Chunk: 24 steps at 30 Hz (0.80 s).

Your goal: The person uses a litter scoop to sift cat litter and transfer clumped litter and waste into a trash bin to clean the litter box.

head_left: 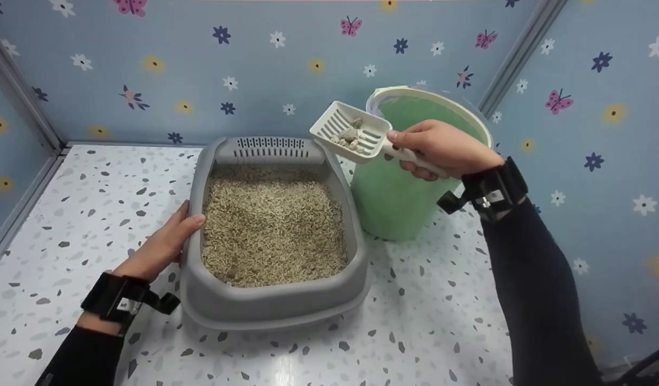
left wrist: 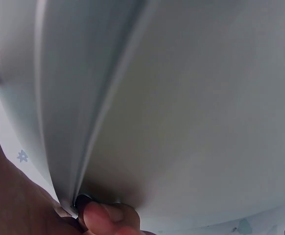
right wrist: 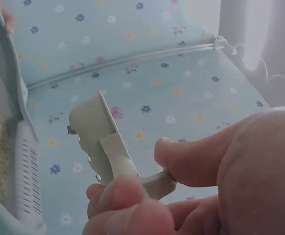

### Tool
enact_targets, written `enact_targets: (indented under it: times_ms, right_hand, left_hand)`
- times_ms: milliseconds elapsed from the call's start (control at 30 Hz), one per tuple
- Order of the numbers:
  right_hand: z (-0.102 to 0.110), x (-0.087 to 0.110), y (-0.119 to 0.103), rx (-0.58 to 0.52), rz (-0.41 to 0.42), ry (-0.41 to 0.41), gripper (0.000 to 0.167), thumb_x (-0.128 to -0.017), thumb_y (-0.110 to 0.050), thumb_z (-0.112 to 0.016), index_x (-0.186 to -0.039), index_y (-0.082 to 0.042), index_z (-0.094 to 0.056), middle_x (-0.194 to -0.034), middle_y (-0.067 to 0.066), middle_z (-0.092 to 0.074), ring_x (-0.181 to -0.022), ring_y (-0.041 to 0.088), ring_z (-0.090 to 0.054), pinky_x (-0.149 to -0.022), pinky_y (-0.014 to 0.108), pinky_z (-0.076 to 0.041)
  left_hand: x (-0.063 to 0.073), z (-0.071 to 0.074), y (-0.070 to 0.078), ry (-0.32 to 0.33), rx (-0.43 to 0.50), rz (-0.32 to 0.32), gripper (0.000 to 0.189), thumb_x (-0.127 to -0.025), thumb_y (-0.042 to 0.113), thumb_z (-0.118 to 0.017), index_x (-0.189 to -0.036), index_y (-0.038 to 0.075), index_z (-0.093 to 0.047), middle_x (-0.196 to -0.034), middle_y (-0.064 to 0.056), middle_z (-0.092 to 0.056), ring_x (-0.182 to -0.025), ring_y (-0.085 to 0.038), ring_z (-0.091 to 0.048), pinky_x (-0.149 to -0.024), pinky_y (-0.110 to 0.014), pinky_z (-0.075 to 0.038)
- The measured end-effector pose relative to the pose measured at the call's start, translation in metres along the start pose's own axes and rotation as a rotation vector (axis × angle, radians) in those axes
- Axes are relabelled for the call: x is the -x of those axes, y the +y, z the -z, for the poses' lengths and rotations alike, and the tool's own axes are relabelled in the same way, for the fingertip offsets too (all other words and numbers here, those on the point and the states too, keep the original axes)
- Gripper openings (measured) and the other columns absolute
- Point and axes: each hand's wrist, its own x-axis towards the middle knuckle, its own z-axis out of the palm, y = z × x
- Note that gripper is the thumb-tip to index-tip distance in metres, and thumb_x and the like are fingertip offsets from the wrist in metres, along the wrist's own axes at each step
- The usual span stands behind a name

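Observation:
A grey litter box (head_left: pixel 275 308) filled with tan pellet litter (head_left: pixel 275 225) stands on the speckled surface. My left hand (head_left: pixel 168 236) grips its left side, thumb over the rim. In the left wrist view, curled fingertips (left wrist: pixel 108 215) show below the box's lip. My right hand (head_left: pixel 442 147) holds a white slotted litter scoop (head_left: pixel 377 126) by its handle, raised over the box's far right corner and the near left side of the green bin (head_left: pixel 393 203). Several greyish clumps (head_left: pixel 349 135) lie in the scoop. From the right wrist, the scoop (right wrist: pixel 101 132) appears side-on, with fingers around the handle.
The bin has a pale rim with a thin clear liner over it and stands right beside the litter box. Blue flower-patterned panels (head_left: pixel 286 64) close off the back and sides. A dark cable (head_left: pixel 651 362) is at the lower right.

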Motion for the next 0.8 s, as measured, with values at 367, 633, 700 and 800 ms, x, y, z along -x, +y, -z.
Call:
enact_targets:
  times_ms: [367, 633, 700, 800]
  right_hand:
    - [0.052, 0.016, 0.017, -0.063, -0.07, 0.188, 0.054, -0.112, -0.051, -0.067, -0.103, 0.001, -0.077, -0.075, 0.001, -0.067, -0.059, 0.013, -0.057, -0.054, 0.028, -0.051]
    - [0.07, 0.017, 0.035, 0.033, -0.173, 0.317, 0.046, -0.113, -0.049, -0.064, -0.093, -0.008, -0.069, -0.072, -0.001, -0.064, -0.06, 0.013, -0.057, -0.054, 0.029, -0.051]
    - [0.071, 0.017, 0.035, 0.087, -0.195, 0.336, 0.047, -0.114, -0.05, -0.062, -0.091, -0.009, -0.066, -0.071, -0.002, -0.062, -0.061, 0.013, -0.056, -0.055, 0.029, -0.05]
    - [0.07, 0.017, 0.033, 0.199, -0.208, 0.354, 0.051, -0.113, -0.054, -0.061, -0.087, -0.01, -0.064, -0.072, -0.002, -0.061, -0.062, 0.013, -0.055, -0.058, 0.03, -0.05]
  left_hand:
    - [0.0, 0.0, -0.001, -0.003, -0.012, 0.001, 0.094, -0.114, 0.064, -0.038, -0.178, 0.021, 0.015, -0.18, -0.036, -0.004, -0.151, -0.058, -0.04, -0.1, -0.053, -0.054]
    - [0.001, 0.0, 0.0, 0.0, -0.014, -0.009, 0.094, -0.113, 0.066, -0.039, -0.178, 0.023, 0.015, -0.179, -0.036, -0.007, -0.146, -0.058, -0.045, -0.094, -0.048, -0.057]
    - [0.002, 0.0, -0.001, 0.001, -0.006, -0.016, 0.093, -0.114, 0.065, -0.039, -0.178, 0.025, 0.014, -0.178, -0.037, -0.012, -0.144, -0.057, -0.048, -0.093, -0.049, -0.057]
    - [0.001, 0.0, -0.002, -0.003, 0.01, -0.021, 0.093, -0.114, 0.064, -0.039, -0.178, 0.024, 0.015, -0.179, -0.035, -0.008, -0.147, -0.058, -0.044, -0.099, -0.058, -0.057]
